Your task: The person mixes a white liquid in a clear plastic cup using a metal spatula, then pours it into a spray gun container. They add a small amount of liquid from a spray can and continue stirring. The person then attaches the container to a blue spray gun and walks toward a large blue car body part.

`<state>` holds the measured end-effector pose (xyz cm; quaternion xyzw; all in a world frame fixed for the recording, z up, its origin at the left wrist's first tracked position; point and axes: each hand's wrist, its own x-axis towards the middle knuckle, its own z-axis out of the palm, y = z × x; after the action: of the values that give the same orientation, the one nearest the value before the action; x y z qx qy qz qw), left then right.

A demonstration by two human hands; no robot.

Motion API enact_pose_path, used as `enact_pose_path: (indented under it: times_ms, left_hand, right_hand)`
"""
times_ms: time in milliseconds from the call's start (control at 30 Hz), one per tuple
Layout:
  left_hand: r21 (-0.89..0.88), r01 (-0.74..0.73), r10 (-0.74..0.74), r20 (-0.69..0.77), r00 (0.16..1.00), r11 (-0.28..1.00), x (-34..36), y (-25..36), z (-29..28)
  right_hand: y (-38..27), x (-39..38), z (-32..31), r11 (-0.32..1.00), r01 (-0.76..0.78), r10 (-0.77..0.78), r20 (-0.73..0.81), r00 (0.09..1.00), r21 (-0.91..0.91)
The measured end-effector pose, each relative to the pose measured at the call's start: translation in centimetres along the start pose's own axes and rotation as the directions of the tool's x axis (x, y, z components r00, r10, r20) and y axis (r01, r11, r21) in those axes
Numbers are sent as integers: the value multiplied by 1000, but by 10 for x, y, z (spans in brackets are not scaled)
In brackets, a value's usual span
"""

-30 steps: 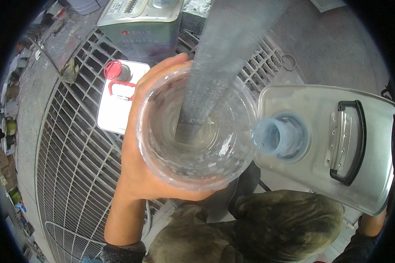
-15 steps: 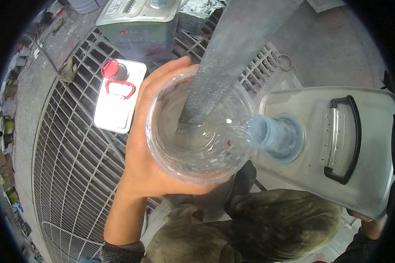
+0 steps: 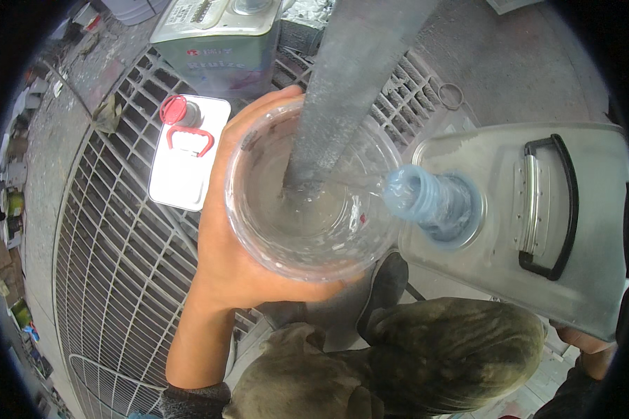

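Ideally, the left hand (image 3: 229,269), curled around the clear cup (image 3: 363,237) mid-frame, is holding it steady below the blue spout (image 3: 414,194), while the right hand (image 3: 586,341), lower right, grip indiscernible, is controlling the metal can (image 3: 500,209).

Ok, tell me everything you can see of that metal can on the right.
The metal can is boxy, with rounded corners and a dull silver top. That top carries a translucent pale-blue spout and a black handle on a shiny bracket. It tips toward the clear cup, spout at the cup's rim, a thin stream apparently running in; whether they touch is unclear. The right hand shows at its lower corner, apparently supporting it.
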<state>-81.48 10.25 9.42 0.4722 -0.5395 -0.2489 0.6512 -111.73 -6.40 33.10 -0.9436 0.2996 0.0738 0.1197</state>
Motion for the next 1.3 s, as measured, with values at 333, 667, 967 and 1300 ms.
enact_pose_path:
  times_ms: [333, 667, 967, 1300]
  left_hand:
    - [24, 87, -86, -27, 996, 996, 2, 9, 2]
    - [-42, 49, -50, -15, 999, 998, -2, 5, 1]
    - [-30, 7, -8, -26, 1000, 1000, -5, 4, 2]
    - [5, 113, -112, -50, 992, 994, -2, 9, 0]
  right_hand:
    - [-5, -11, -9, 999, -40, 41, 48, 998, -11]
    - [-7, -23, -14, 998, -70, 70, 81, 994, -6]
    - [-8, -23, -13, 997, -72, 71, 93, 993, 1]
    - [-8, -22, -8, 998, -64, 62, 91, 994, 17]
